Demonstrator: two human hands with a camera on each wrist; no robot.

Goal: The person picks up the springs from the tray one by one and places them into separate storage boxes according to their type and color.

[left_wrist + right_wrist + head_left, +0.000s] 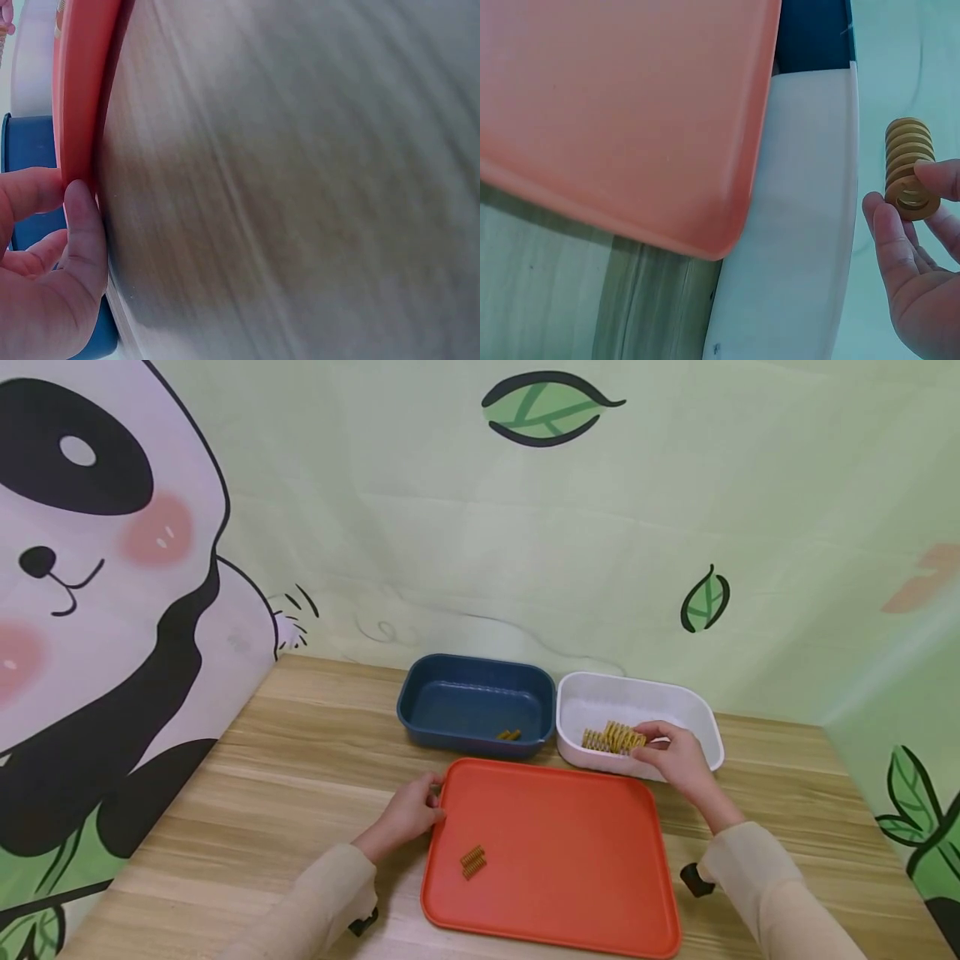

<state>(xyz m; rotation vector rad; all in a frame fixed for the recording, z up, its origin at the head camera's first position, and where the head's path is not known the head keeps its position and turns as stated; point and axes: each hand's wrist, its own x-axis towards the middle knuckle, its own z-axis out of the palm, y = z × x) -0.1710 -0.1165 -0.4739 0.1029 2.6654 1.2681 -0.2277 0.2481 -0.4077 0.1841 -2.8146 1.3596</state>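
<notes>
In the head view, my right hand (675, 758) pinches a yellow coil spring (624, 738) over the white bin (712, 752). In the right wrist view the thumb and fingers grip one end of that spring (909, 157). More yellow springs (594, 741) show in the white bin, partly hidden by its front wall. My left hand (408, 810) pinches the left rim of the red tray (555, 852) near its far corner; the left wrist view shows finger and thumb at the rim. Two smaller brown-gold springs (473, 862) lie together at the tray's left side.
A dark blue bin (480, 747) stands beside the white bin, behind the tray, with a few small gold springs (509, 735) inside. All rest on a wooden table (315, 735). Behind the table hangs a green backdrop (420, 527) printed with a panda and leaves.
</notes>
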